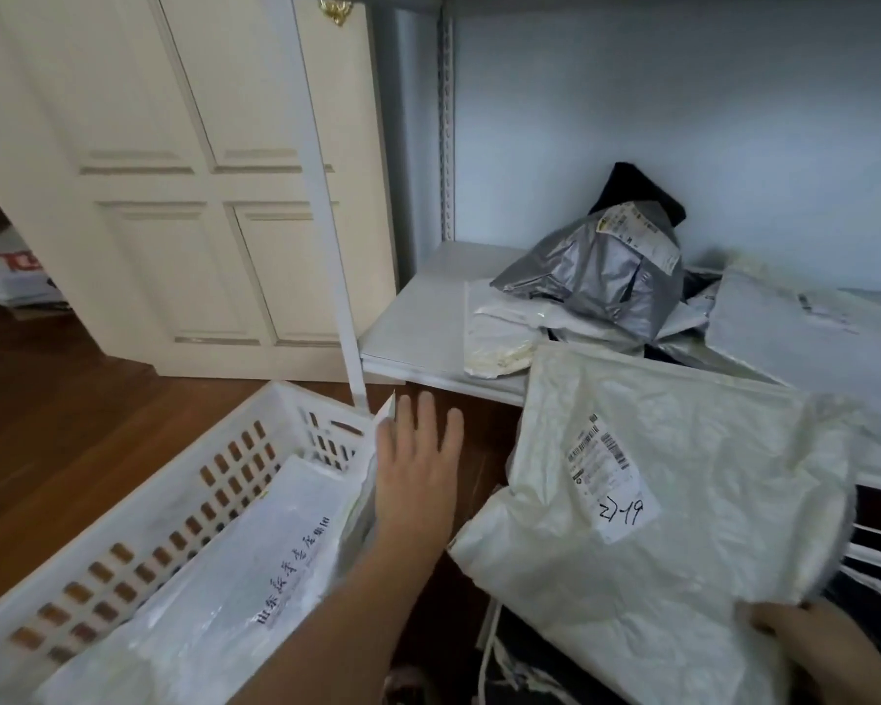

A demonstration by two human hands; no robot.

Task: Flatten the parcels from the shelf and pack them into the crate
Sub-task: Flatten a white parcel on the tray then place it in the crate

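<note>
Fingers of the left hand [418, 450] spread flat over the crate [138, 506] rim at 9 o'clock, likely readying to press down; the right hand [804, 636] at 5 o'clock pinches the white parcel's [682, 526] lower edge, holding it off the shelf [418, 323], where more parcels [601, 277] wait at 1 o'clock

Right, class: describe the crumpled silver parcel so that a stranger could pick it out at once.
Start at the white shelf against the pale wall. On its heap of parcels, the silver parcel sits highest. Its neighbours are flat and whitish; it alone is shiny grey and crumpled, with a label near the top.
</note>
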